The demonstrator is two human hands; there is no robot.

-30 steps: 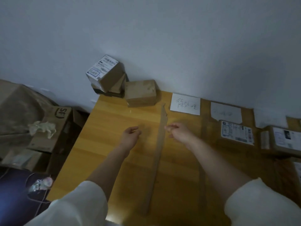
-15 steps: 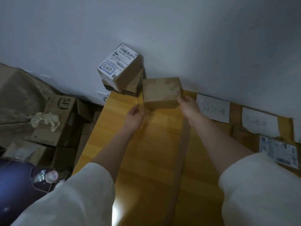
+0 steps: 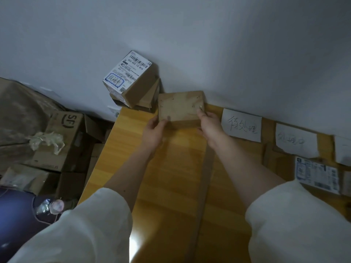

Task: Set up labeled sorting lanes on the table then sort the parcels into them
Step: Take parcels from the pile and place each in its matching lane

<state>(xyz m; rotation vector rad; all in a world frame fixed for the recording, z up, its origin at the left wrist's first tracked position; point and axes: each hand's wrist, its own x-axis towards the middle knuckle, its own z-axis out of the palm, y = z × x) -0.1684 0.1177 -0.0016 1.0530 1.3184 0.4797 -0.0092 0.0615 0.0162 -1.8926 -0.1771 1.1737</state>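
Gripping a plain brown parcel [image 3: 180,108] from both sides, the person's hands meet at the far left end of the wooden table [image 3: 171,177], close against the wall. The left hand [image 3: 152,132] has its fingers curled round the parcel's near left corner, thumb on top; the right hand [image 3: 209,123] clasps the near right corner, one fingertip resting on the top face. Whether the parcel rests on the table or is lifted just clear of it cannot be told.

Just left of it, beyond the table's corner, a labelled box [image 3: 129,78] sits tilted on top of other cartons, its white shipping label and a blue handwritten stamp facing up. A cardboard strip [image 3: 203,186] runs down the table from the right hand towards the viewer, marking a lane edge. Right of it, a paper label [image 3: 241,125] with handwritten characters lies flat against the wall; a second paper label [image 3: 296,141] lies further right, and below that a parcel with a printed label [image 3: 317,174] sits in its lane.

On the floor to the left, an open SF carton [image 3: 62,137] holds crumpled clear plastic [image 3: 47,140]. What the closed boxes contain is not visible.
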